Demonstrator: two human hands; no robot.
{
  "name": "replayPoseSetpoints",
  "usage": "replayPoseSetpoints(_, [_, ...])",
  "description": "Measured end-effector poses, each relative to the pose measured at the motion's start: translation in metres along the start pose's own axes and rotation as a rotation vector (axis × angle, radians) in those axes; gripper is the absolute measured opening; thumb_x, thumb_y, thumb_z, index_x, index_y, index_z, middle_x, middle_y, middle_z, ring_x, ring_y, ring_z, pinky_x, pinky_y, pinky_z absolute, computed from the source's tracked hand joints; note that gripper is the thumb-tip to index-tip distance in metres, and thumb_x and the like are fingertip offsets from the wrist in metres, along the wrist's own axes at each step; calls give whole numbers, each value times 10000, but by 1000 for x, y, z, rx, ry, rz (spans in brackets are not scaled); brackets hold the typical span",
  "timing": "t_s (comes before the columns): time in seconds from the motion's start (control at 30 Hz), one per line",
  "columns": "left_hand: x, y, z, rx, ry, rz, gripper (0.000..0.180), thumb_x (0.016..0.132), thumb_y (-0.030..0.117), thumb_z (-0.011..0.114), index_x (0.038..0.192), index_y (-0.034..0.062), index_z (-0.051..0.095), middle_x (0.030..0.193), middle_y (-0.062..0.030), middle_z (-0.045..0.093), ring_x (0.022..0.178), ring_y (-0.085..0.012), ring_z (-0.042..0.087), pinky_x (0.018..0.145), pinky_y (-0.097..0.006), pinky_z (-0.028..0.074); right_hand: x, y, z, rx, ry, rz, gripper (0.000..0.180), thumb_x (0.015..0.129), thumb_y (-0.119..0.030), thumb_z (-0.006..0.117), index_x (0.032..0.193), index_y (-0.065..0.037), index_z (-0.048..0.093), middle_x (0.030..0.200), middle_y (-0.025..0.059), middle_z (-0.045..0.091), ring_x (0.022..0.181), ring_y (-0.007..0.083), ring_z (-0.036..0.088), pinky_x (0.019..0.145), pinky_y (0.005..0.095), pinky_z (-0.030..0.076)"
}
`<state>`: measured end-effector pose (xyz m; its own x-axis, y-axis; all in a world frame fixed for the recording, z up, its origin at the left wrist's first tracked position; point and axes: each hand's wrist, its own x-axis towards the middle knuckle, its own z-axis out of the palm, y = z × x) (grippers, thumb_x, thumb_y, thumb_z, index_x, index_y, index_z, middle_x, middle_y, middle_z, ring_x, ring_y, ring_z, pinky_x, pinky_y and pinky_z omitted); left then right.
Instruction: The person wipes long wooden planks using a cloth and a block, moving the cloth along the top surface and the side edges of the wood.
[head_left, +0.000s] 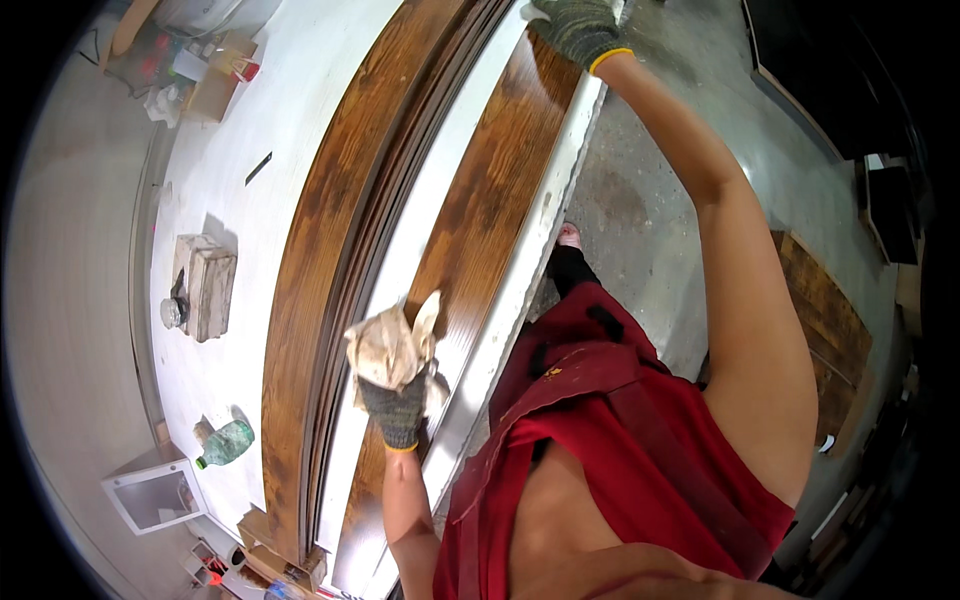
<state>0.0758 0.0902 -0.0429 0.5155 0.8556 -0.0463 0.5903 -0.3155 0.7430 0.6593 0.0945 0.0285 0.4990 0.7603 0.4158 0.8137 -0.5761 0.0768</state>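
A crumpled beige rag [385, 350] is bunched in my left hand [397, 412], which wears a dark grey knit glove with a yellow cuff. That hand presses the rag onto a long brown-stained wooden board [490, 150] with visible grain. Stretched far ahead, my right hand [582, 35], in a matching glove, is closed over the far end of the same board. Its fingertips are partly cut off by the upper edge of the view. The board lies lengthwise on a white worktable [300, 140] along its near side.
Left of the board runs a stack of brown boards [300, 330]. Further left are a stained block-shaped can [210, 288], a green plastic bottle [228, 443] and a white-framed panel [155, 497]. A cardboard box [215, 85] stands at the far left. Wooden panels [820, 310] rest right, on the concrete floor [640, 180].
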Motion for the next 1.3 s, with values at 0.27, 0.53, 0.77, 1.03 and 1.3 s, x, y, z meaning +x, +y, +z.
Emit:
replayPoseSetpoints(0.27, [78,97,76,34,50,-87,799,679,215,893,1331,-2,485,1222,-174,611,1102,-287,607,954,-402,488,-25,-15,-1,157,-136,-397,461,930,-416,552,1276,-118,615,1079,159,666,961,290,630,842,435,503])
replayPoseSetpoints(0.53, [142,152,134,-76,107,-171,835,669,223,895,1341,-18,462,1250,-188,599,1129,-313,598,979,-412,477,116,160,103,128,-48,-215,426,905,-418,591,1206,-123,656,1070,150,672,936,318,643,816,426,518])
replayPoseSetpoints(0.77, [172,194,160,-309,24,-266,678,718,226,853,1277,-8,547,1125,-153,663,1007,-244,644,858,-355,526,148,179,92,174,120,-359,267,867,-377,542,825,-144,667,788,142,675,705,349,640,607,510,478])
replayPoseSetpoints(1.03, [309,288,253,2,-44,207,767,658,229,871,1282,-30,509,1207,-190,621,1096,-326,622,958,-396,494,108,151,73,241,-65,-386,399,960,-423,524,1187,-123,657,1129,139,660,959,289,636,830,426,515])
replayPoseSetpoints(1.3, [312,298,241,-51,-142,221,751,638,192,881,1267,-11,525,1194,-166,632,1091,-316,626,960,-386,491,260,287,157,-58,92,65,323,863,-441,534,856,-157,687,839,138,675,746,346,637,660,504,478])
